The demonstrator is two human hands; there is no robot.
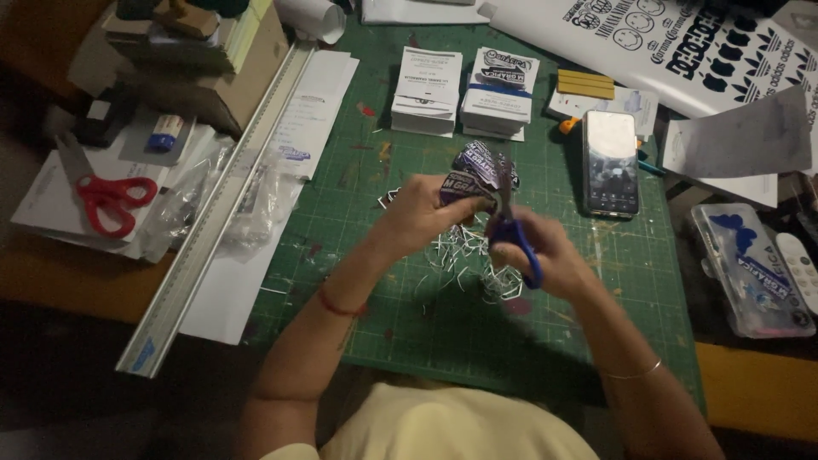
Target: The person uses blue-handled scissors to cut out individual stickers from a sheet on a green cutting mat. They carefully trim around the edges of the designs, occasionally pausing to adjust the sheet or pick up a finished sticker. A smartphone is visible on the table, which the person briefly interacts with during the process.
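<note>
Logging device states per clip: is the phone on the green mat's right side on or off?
On. The phone lies flat, face up on the cutting mat, its screen lit and showing an image.

Around the green cutting mat (443, 332), its near edge lies open; card stacks (464, 89), phone (610, 162) and metal ruler (223, 200) hem the other sides.

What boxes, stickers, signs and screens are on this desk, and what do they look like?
Two white stacks of printed cards: top centre of the green cutting mat, rectangular, black and blue print.
Black smartphone: right of the mat, upright rectangle, dim lit screen.
Large white sticker sheet: top right, black logos.
Clear plastic box: far right, blue and white label.
Purple printed sticker: in the left hand, beside blue-handled scissors in the right hand.
</note>
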